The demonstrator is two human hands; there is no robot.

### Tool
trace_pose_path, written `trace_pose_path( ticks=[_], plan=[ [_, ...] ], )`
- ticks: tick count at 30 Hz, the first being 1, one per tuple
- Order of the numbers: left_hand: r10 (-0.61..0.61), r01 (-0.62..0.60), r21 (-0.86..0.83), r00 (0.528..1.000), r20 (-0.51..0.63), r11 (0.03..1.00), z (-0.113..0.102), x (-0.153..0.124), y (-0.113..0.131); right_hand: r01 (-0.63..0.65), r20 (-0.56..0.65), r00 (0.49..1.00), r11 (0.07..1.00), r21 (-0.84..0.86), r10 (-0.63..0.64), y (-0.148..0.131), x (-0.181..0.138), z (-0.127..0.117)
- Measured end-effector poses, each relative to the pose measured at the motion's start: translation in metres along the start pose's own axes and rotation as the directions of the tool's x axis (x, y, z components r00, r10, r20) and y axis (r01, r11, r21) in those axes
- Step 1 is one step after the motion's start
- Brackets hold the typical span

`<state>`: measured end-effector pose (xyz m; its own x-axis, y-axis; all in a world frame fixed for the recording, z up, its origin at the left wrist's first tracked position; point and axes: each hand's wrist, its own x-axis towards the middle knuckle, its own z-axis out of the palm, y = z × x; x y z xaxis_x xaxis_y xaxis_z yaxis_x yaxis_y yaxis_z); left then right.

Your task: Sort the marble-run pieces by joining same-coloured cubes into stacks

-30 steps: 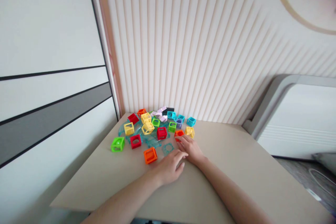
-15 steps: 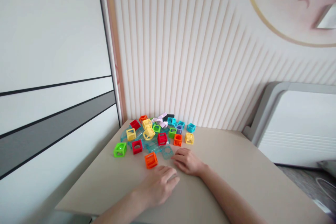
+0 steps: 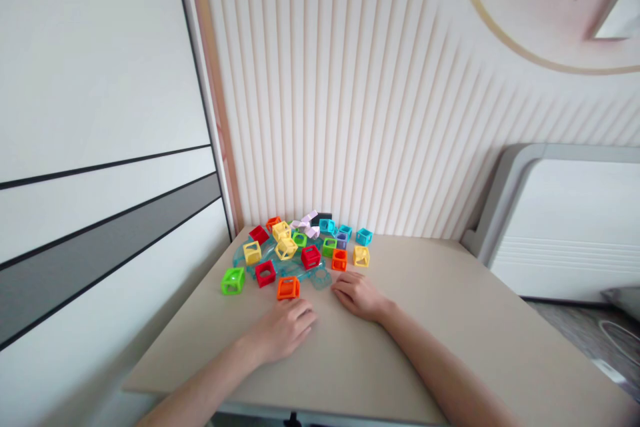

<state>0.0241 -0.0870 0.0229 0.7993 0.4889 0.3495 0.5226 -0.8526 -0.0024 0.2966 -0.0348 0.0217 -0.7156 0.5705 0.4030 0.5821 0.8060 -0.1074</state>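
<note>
Head camera, the only view here. Two hands are seen resting on a beige tabletop [image 3: 450, 327].

The left hand [image 3: 285, 330] is laid flat, palm down, fingers loose, nothing gripped. An orange open-frame plastic cube [image 3: 289, 287] sits just past its fingertips; whether it's touched can't be told. The right hand [image 3: 358, 295] is also laid palm down and empty, fingers a bit curled. A see-through teal flat plastic tile [image 3: 320, 278] lies just beside its fingertips.

Cube count, as far as it can be made out:
- three orange, counting the near one
- three red cubes [image 3: 265, 272]
- four yellow cubes [image 3: 252, 252]
- three lime green cubes [image 3: 233, 280]
- three turquoise cubes [image 3: 364, 236]
- one purple cube [image 3: 341, 239]

The back of the pile is packed tight against the ribbed white wall [image 3: 350, 113], so those numbers are to be taken loosely. Some pale lilac pieces [image 3: 305, 221] and a dark piece [image 3: 321, 217] are lodged there, shapes not readable. More see-through teal parts are buried under the cubes and can't be counted. Both forearms are cut off at the bottom edge, and a round pink wall picture [image 3: 550, 7] is clipped at the top.
</note>
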Motion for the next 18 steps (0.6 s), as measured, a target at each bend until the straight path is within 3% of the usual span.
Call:
trace_pose_path(
  ticks=[3, 6, 8, 12, 15, 18],
  plan=[
    [0.183, -0.176, 0.095, 0.980, -0.075, 0.980, 0.002, -0.001, 0.004, 0.032, -0.034, 0.999, 0.999, -0.018, -0.032, 0.000, 0.001, 0.004],
    [0.388, -0.352, 0.215, 0.908, -0.159, 0.911, -0.002, 0.007, 0.002, 0.002, -0.110, 0.994, 1.000, -0.031, -0.005, -0.004, 0.007, 0.011],
    [0.443, -0.380, 0.287, 0.874, -0.200, 0.879, -0.009, 0.024, -0.001, -0.046, -0.176, 0.984, 0.999, -0.022, 0.042, -0.009, 0.015, 0.017],
    [0.300, -0.197, 0.347, 0.913, -0.275, 0.917, -0.021, 0.073, -0.008, -0.146, -0.271, 0.953, 0.989, -0.008, 0.138, -0.015, 0.030, 0.024],
    [0.121, -0.029, 0.253, 0.928, -0.353, 0.967, -0.017, 0.098, -0.007, -0.174, -0.323, 0.931, 0.984, 0.025, 0.173, -0.015, 0.028, 0.025],
    [0.068, -0.057, 0.040, 0.927, -0.369, 0.998, -0.003, 0.101, 0.000, -0.175, -0.321, 0.924, 0.976, 0.132, 0.209, -0.014, 0.015, 0.023]
  ],
)
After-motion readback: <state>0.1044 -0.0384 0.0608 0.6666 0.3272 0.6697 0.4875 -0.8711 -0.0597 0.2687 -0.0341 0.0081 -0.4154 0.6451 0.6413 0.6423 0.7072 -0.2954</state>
